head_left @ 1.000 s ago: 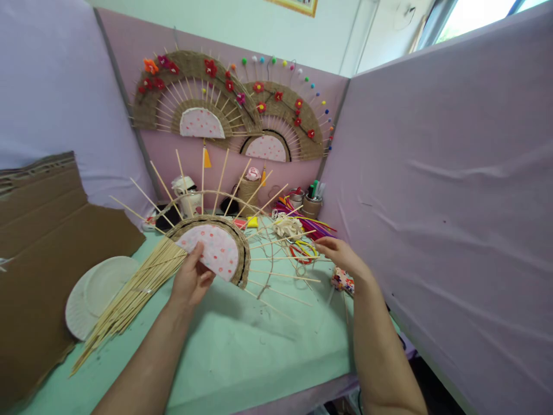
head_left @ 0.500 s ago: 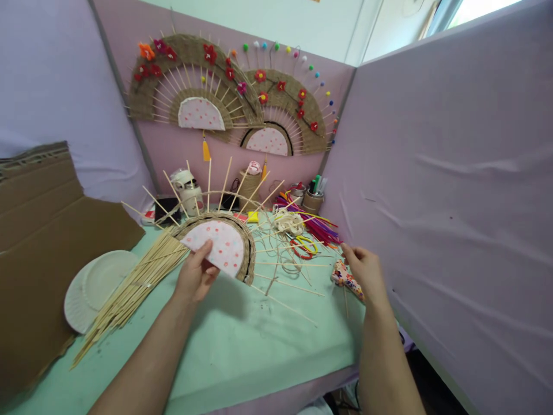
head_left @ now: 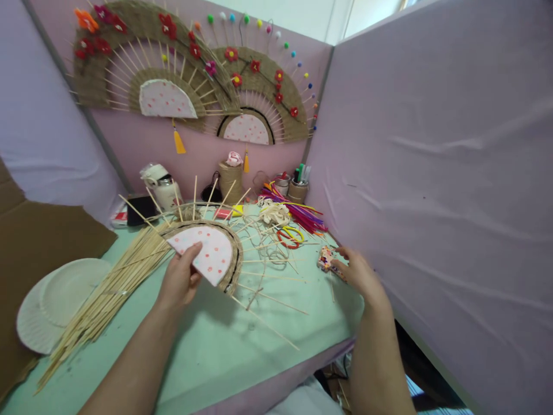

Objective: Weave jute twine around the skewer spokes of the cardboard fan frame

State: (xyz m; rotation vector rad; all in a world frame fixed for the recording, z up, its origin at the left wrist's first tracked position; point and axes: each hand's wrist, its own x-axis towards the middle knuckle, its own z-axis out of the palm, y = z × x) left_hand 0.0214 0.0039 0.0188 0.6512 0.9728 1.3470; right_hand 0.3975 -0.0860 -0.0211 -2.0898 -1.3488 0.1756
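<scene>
over green cloth (head_left: 207, 357), left hand (head_left: 178, 281) grips dotted fan (head_left: 213, 248), right hand (head_left: 360, 275) hangs part-open by a floral object (head_left: 325, 258)

Sticks (head_left: 106, 300) left of fan (head_left: 216, 248), bottle (head_left: 165, 193) behind

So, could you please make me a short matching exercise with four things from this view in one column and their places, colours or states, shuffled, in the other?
Things
1. Left hand
2. Right hand
3. Bundle of sticks
4. Scissors

Places, colours or states
A. Red and yellow
B. Alongside the white plates
C. Thumb and fingers parted, at the patterned object
D. Gripping the half-round woven piece

Right pairs: 1-D, 2-C, 3-B, 4-A
</scene>
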